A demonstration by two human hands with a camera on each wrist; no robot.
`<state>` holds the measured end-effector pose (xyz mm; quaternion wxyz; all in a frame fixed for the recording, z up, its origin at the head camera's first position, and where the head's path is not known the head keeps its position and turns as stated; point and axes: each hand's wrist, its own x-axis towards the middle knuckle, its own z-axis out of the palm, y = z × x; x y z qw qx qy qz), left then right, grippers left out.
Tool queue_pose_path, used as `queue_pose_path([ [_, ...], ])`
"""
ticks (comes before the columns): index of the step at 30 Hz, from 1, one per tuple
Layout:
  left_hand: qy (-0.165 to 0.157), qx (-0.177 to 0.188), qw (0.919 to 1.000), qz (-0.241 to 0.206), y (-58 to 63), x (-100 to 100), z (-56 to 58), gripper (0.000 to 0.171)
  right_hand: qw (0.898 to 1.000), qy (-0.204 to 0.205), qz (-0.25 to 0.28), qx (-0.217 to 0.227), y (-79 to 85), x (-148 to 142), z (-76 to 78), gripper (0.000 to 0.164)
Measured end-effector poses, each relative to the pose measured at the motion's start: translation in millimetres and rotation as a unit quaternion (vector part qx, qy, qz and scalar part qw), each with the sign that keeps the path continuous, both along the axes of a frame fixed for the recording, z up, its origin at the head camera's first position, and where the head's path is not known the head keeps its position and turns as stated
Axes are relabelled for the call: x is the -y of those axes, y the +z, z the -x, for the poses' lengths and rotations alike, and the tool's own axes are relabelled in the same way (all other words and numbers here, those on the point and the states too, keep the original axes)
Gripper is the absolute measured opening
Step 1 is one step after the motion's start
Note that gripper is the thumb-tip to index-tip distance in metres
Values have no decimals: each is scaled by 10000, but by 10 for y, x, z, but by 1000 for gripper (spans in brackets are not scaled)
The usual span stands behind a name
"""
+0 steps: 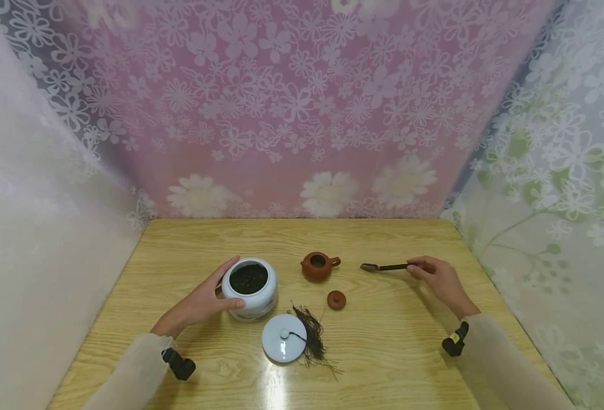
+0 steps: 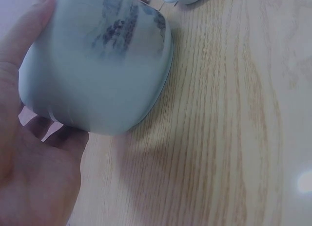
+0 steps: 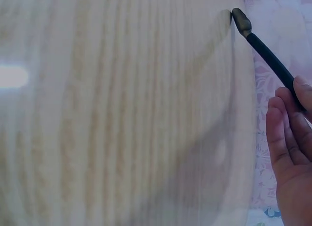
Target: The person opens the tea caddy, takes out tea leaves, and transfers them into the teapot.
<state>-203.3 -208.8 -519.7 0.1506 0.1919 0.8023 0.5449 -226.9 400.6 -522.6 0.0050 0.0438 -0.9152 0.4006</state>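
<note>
A white ceramic jar (image 1: 266, 302) with a painted pattern, dark loose tea leaves (image 1: 249, 279) inside it, stands at the left of the table. My left hand (image 1: 206, 299) grips it from the left side, thumb across the near wall and fingers behind. In the left wrist view the jar (image 2: 102, 60) fills the palm side of that hand. On the right, my right hand (image 1: 440, 282) pinches the dark handle of a small tea scoop (image 1: 391, 267) between thumb and fingers. The scoop's metal head points left, toward a brown clay teapot (image 1: 317, 266) whose top is uncovered.
The teapot's brown lid (image 1: 336, 300) lies in front of the teapot. A white jar lid (image 1: 284, 339) with a knob and a dark tassel (image 1: 312, 336) lies near the front middle of the wooden table (image 1: 383, 353). Flowered curtains (image 1: 302, 114) surround the table.
</note>
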Motion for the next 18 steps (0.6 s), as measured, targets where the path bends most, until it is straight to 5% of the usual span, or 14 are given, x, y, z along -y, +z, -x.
queue_pose_path([
  [18, -69, -74, 9999, -121, 8, -8, -2, 108, 9979, -26, -221, -610, 393, 184, 212, 47],
])
